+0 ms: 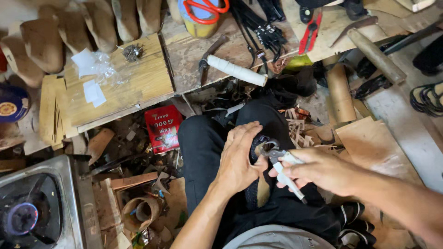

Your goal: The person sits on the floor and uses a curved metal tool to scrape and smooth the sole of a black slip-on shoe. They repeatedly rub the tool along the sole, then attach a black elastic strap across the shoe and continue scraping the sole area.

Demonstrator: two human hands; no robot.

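**Kid:** What are you holding on your lap?

**Helper:** Your left hand [237,161] is pressed flat over a dark shoe [256,182] that sits on your knees, on your black trousers [203,147]. Your fingers are close together and wrapped over the top of it. Your right hand [318,171] is shut tight around the white handles of a pair of pincers [279,163]. The metal head of the pincers is right at the edge of the shoe, just beside your left thumb.

**Kid:** Are the pincers biting something?

**Helper:** I cannot tell. The head is small and partly hidden by your hand.

**Kid:** What could go wrong?

**Helper:** I think the pincers could slip. Your thumb is so near the metal head that it might get pinched. If you pull too hard, the dark stuff of the shoe could rip. The shoe only rests on your knees, so a big tug could also make it roll away from you.

**Kid:** Anything else to watch?

**Helper:** Yes. A gas burner [23,216] with a small blue flame is low on your left, well apart from your hands. Scraps of card and wood lie on the floor near it, and they could catch fire if kicked that way. A hammer with a white handle [235,70] lies on the wooden bench [138,78] in front of you, near its edge. A bump could knock it onto your legs.
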